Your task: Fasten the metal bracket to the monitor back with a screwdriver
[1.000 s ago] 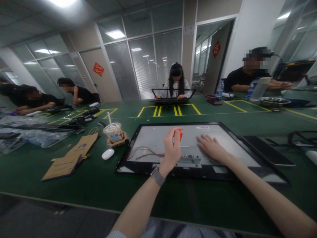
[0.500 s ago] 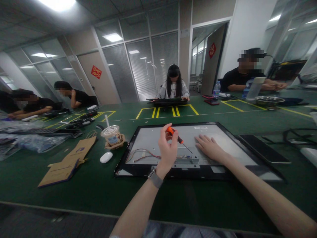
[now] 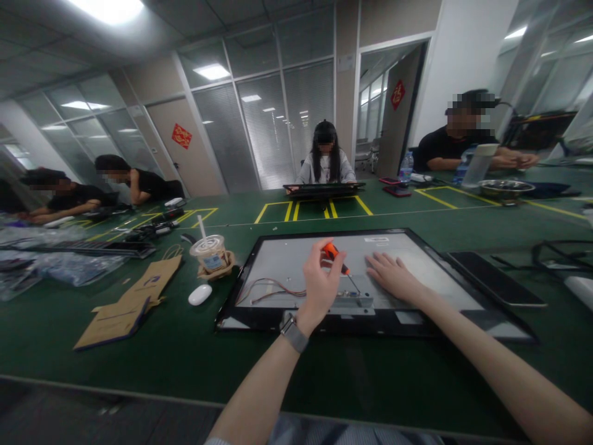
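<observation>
My left hand (image 3: 320, 281) is closed round the orange and black handle of a screwdriver (image 3: 332, 251). Its thin shaft slants down to the right, and the tip is at a metal bracket (image 3: 354, 301) with a small board on it; I cannot tell whether it sits in a screw. The bracket lies near the front edge of a flat display panel (image 3: 282, 256), grey-backed with a black frame, lying on the table. My right hand (image 3: 391, 275) rests flat on the panel's back, fingers spread, holding nothing. Thin wires (image 3: 273, 285) run left from the bracket.
Left of the panel are a drink cup (image 3: 212, 253) in a cardboard holder, a white mouse (image 3: 200, 295) and a brown paper bag (image 3: 152, 278). A phone-like black slab (image 3: 495, 278) lies to the right. Across the green table a person (image 3: 327, 157) holds another dark panel.
My left hand has shifted slightly right and down with the screwdriver, which now stands steeper. The right hand stays in place. The person opposite has moved their panel slightly right.
</observation>
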A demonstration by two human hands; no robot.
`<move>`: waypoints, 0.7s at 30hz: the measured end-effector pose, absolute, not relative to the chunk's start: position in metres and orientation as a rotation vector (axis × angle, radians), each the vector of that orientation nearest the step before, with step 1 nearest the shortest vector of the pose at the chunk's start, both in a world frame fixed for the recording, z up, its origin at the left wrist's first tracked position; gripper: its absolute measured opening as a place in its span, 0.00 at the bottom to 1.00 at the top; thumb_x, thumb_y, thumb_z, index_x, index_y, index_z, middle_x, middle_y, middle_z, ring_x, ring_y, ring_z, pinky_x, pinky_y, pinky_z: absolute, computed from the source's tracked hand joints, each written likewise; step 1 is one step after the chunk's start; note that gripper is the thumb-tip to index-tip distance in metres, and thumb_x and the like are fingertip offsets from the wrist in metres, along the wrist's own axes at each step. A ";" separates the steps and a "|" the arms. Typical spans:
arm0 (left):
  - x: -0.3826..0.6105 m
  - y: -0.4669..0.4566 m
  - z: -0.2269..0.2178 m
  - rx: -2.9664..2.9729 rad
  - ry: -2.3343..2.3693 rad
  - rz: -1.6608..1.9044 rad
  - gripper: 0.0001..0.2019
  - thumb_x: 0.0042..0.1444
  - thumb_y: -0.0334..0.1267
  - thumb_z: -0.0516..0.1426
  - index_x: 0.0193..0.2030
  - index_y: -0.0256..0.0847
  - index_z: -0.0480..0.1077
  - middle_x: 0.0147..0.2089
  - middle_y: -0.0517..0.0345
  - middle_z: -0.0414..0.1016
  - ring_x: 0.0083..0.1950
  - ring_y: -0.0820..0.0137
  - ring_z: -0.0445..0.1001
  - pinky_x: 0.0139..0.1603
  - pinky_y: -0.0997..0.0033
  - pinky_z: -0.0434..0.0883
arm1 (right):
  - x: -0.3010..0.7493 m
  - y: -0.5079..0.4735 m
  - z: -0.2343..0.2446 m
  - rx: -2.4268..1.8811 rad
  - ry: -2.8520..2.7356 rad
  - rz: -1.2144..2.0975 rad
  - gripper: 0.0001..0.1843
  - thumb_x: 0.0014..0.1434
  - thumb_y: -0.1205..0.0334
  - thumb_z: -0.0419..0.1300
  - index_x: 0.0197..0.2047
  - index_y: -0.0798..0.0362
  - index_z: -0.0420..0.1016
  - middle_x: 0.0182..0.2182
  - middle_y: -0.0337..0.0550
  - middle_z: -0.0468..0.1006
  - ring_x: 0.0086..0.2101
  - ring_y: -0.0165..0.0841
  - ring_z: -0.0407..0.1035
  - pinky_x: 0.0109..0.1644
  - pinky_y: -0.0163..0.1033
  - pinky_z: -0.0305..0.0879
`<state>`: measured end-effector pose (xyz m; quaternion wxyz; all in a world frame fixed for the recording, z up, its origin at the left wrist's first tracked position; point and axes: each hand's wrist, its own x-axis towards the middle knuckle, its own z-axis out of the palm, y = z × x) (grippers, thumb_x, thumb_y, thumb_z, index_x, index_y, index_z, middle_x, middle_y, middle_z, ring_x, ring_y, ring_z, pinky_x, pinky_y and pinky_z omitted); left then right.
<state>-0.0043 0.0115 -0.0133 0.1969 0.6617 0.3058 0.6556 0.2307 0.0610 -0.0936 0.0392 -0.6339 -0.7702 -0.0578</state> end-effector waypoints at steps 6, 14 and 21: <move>-0.003 0.011 -0.016 1.927 0.868 1.854 0.14 0.64 0.43 0.60 0.54 0.41 0.70 0.40 0.57 0.76 0.36 0.73 0.77 0.35 0.74 0.77 | 0.231 0.060 -0.095 -1.932 -2.347 -0.194 0.33 0.70 0.53 0.36 0.71 0.53 0.60 0.70 0.58 0.60 0.67 0.53 0.55 0.65 0.66 0.55; -0.002 0.012 -0.018 1.956 0.866 1.857 0.14 0.64 0.43 0.60 0.54 0.41 0.70 0.40 0.57 0.76 0.36 0.73 0.77 0.34 0.74 0.77 | 0.233 0.064 -0.100 -1.915 -2.350 -0.231 0.32 0.70 0.54 0.37 0.71 0.53 0.61 0.69 0.60 0.61 0.66 0.54 0.56 0.64 0.68 0.56; -0.001 0.010 -0.017 1.962 0.855 1.871 0.14 0.64 0.44 0.60 0.53 0.41 0.71 0.39 0.56 0.76 0.36 0.73 0.76 0.34 0.75 0.77 | 0.232 0.063 -0.100 -1.951 -2.340 -0.233 0.31 0.71 0.53 0.38 0.71 0.52 0.60 0.70 0.57 0.61 0.67 0.53 0.55 0.65 0.65 0.56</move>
